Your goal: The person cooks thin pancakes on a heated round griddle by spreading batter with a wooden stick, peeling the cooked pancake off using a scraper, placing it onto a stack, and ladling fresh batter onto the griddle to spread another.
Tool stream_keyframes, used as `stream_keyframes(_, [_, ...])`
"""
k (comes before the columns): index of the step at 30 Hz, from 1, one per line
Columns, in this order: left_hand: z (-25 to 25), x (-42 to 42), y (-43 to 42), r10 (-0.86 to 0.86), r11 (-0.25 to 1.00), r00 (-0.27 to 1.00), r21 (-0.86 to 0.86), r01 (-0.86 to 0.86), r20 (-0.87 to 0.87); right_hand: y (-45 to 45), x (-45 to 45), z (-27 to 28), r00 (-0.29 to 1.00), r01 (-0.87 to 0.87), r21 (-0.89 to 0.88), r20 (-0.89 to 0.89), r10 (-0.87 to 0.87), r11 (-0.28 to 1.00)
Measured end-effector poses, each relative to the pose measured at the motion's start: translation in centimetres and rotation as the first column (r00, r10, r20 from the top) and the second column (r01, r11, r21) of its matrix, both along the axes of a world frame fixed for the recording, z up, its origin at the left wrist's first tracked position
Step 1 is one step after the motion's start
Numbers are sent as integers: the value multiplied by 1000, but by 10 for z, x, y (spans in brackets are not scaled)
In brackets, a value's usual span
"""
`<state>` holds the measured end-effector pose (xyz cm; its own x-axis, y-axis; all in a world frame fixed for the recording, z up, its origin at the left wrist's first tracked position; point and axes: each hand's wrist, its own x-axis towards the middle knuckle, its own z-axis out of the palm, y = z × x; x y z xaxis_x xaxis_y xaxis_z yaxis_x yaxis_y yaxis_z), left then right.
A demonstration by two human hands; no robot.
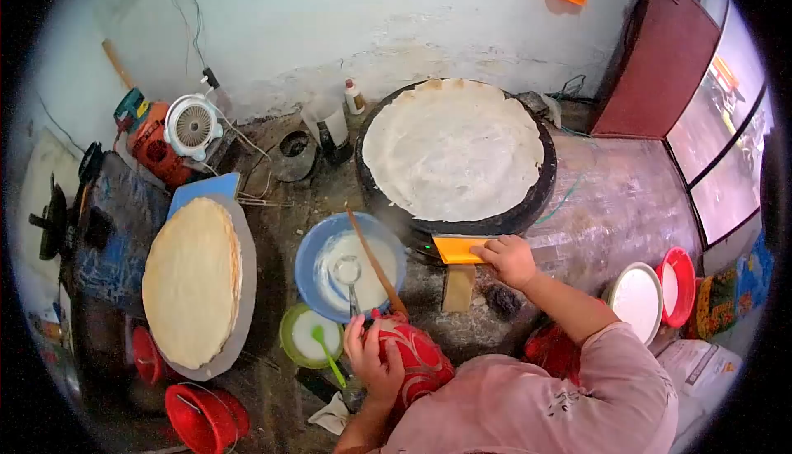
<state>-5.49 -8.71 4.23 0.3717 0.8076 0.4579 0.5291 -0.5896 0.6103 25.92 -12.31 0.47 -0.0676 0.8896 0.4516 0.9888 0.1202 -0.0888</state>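
Note:
My right hand (510, 259) grips a flat orange-yellow scraper (459, 249) by its right end, at the front edge of the round griddle (540, 198). A wide, thin white sheet of batter (454, 153) covers most of that griddle, its rim slightly browned. My left hand (377, 365) is near the red patterned cloth at my front, fingers apart and slightly bent, with nothing visible in it. Just beyond its fingertips are a metal ladle (347, 271) and a wooden stick (373, 260), both resting in a blue basin (308, 289) of white batter.
A tall stack of round flatbreads (191, 281) stands on a board at left. A green bowl (290, 353) with a green spoon (326, 351) sits below the basin. Red buckets (198, 417), a white fan (193, 126) and a squeeze bottle (354, 97) surround the work area.

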Motion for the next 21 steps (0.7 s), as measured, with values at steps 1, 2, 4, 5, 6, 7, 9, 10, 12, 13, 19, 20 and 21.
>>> stream_keyframes(1, [0,0,1,-2,1000,1000,-4,2,-14,7,0,-4,1000,-12,-5,0,12,1000])
stream_keyframes(2, [-2,0,2,8,1000,1000,-9,-8,-16,15,-1,-10,1000,-29,4,8,29,1000])
stream_keyframes(4, [-5,2,3,-21,999,998,-37,23,53,39,-7,-16,996,-35,-23,78,37,999])
stream_keyframes(5, [-4,4,4,-16,999,999,-43,18,46,57,-9,-27,999,-15,-131,47,21,991])
stream_keyframes(6, [-1,8,5,-41,997,999,-57,43,36,77,-13,-28,998,-24,-98,55,30,995])
stream_keyframes(7, [1,11,5,-65,995,997,-70,67,28,98,-17,-25,997,-34,-62,65,38,998])
stream_keyframes(9, [-3,17,7,-80,993,995,-87,86,65,138,-20,-24,991,53,-15,125,-51,998])
stream_keyframes(10, [-1,22,8,-101,986,990,-121,112,95,156,-16,-24,983,143,-6,119,-141,990])
stream_keyframes(12, [-2,26,14,-138,975,980,-155,161,147,179,-4,-16,970,233,-10,75,-232,972])
stream_keyframes(13, [-1,27,21,-137,976,980,-152,159,145,178,0,-10,974,219,61,46,-222,974])
stream_keyframes(19, [-15,69,105,-240,970,965,-60,235,-104,79,24,2,991,-13,-43,134,18,999])
stream_keyframes(20, [-25,85,120,-268,963,956,-1,269,-121,59,33,-4,990,-32,-37,133,36,999])
stream_keyframes(21, [-34,104,133,-295,950,945,59,305,-141,43,41,-6,990,-49,-30,131,53,998])
